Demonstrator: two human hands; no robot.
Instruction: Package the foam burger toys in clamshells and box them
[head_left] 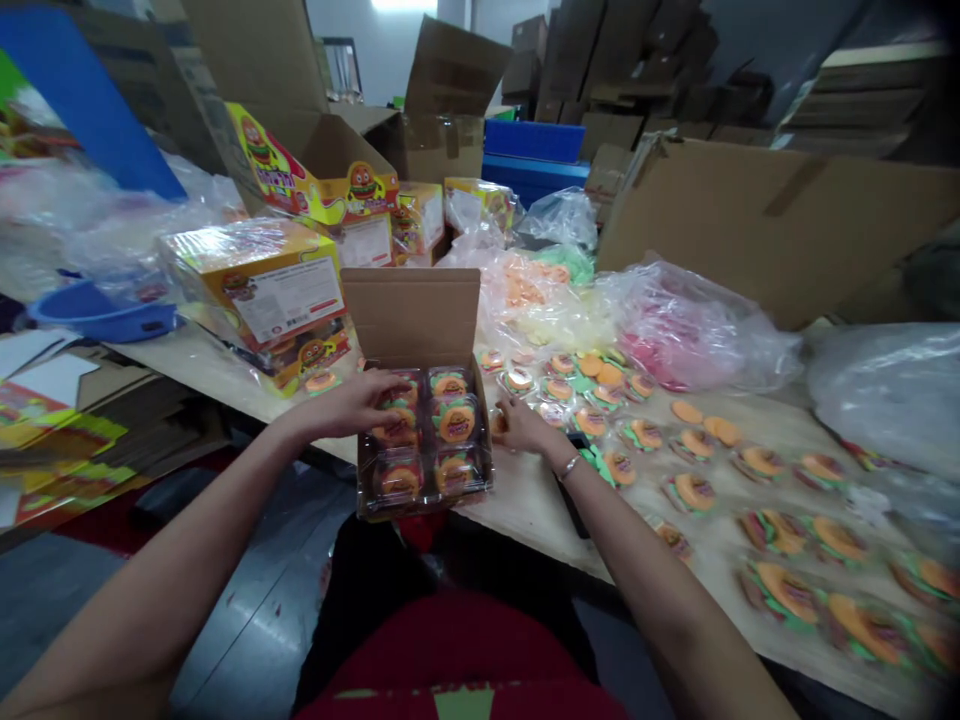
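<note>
An open brown box point(420, 320) stands at the table's front edge, its flap raised at the back. Inside it lie several clear-wrapped toy burgers point(455, 422) in two columns. My left hand point(371, 402) reaches over the box's left wall, fingers bent at a wrapped burger in the left column; whether it grips it is unclear. Just right of the box, my right hand point(517, 422) has its fingers curled around a small orange burger piece point(499, 420), partly hidden by the fingers. Many loose burgers point(688, 492) are spread over the table on the right.
Yellow printed display boxes point(262, 290) stand behind on the left, near a blue basin point(105, 310). Plastic bags of pink point(675, 330) and orange parts point(532, 280) lie at the back. A dark object point(571, 495) lies under my right forearm. A large cardboard box point(750, 220) stands behind.
</note>
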